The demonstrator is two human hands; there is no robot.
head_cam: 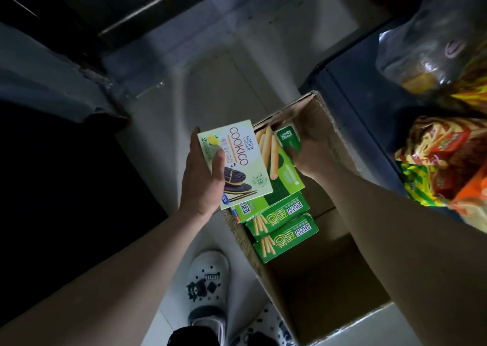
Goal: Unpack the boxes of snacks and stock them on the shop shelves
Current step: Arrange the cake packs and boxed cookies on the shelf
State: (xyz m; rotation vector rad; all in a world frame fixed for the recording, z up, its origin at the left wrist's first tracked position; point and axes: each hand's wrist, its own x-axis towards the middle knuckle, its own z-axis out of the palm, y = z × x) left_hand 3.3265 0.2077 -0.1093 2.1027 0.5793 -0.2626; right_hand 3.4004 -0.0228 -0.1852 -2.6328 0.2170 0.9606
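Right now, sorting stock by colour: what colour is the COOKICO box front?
The COOKICO box is pale green and white with red lettering; head view.

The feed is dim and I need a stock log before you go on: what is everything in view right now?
COOKICO box: one, pale green and white, held over the carton's left edge.
green stick-biscuit boxes: at least five, green, inside the carton.
cardboard carton: one, brown, open on the floor.
snack bags: several, yellow, red and orange, on the shelf at right.
clear bag: one, transparent, above the snack bags.
shoes: two, white with dark marks, bottom centre.
left hand: one, fingers hold the COOKICO box.
right hand: one, fingers curled round a green box at the carton's far end.
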